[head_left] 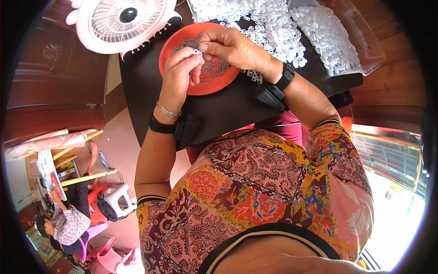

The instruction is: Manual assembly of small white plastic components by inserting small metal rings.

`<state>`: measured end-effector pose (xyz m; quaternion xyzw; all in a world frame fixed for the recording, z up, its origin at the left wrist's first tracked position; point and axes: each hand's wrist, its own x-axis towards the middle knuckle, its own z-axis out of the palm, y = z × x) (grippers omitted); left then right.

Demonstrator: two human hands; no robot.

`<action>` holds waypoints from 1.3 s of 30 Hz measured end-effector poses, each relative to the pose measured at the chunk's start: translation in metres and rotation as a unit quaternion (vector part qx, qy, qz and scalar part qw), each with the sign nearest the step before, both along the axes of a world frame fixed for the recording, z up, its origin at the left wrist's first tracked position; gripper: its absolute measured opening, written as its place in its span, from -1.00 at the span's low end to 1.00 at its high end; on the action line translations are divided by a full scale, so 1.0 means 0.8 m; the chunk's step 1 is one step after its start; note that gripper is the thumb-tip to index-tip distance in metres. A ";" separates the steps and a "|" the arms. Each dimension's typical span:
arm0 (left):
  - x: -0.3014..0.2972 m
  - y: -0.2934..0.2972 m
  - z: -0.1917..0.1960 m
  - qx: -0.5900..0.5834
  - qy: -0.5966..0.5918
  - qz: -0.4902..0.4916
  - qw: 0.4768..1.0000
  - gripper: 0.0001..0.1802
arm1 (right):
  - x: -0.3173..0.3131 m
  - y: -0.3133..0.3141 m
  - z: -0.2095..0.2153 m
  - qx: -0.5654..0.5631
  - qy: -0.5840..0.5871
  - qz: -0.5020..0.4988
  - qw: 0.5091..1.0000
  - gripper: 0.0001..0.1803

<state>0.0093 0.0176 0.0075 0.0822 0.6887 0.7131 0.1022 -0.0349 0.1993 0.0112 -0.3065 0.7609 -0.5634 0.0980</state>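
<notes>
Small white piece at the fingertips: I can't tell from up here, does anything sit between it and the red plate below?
Nothing visible does. The small white piece is pinched between left hand and right hand, directly above the red plate and its dark grey pile.

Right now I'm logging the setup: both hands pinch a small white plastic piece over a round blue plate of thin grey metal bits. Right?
Not quite: the head view shows the round plate is orange-red, not blue. The left hand and right hand do pinch the small white plastic piece above its thin grey metal bits.
</notes>
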 end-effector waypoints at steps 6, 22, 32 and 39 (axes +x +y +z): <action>0.000 0.001 0.001 -0.010 0.002 0.004 1.000 -0.77 | -0.001 0.002 -0.001 0.006 -0.005 -0.023 1.000 -0.82; 0.003 0.006 -0.005 0.006 0.014 0.010 1.000 -0.77 | 0.002 -0.004 -0.007 0.037 0.098 -0.025 0.994 -0.81; 0.001 0.005 -0.003 -0.021 0.000 -0.013 1.000 -0.73 | -0.004 0.002 -0.004 0.038 0.080 -0.022 0.996 -0.82; 0.001 0.001 0.001 -0.054 -0.005 -0.028 0.998 -0.72 | 0.000 0.004 0.001 0.082 0.151 -0.026 0.985 -0.82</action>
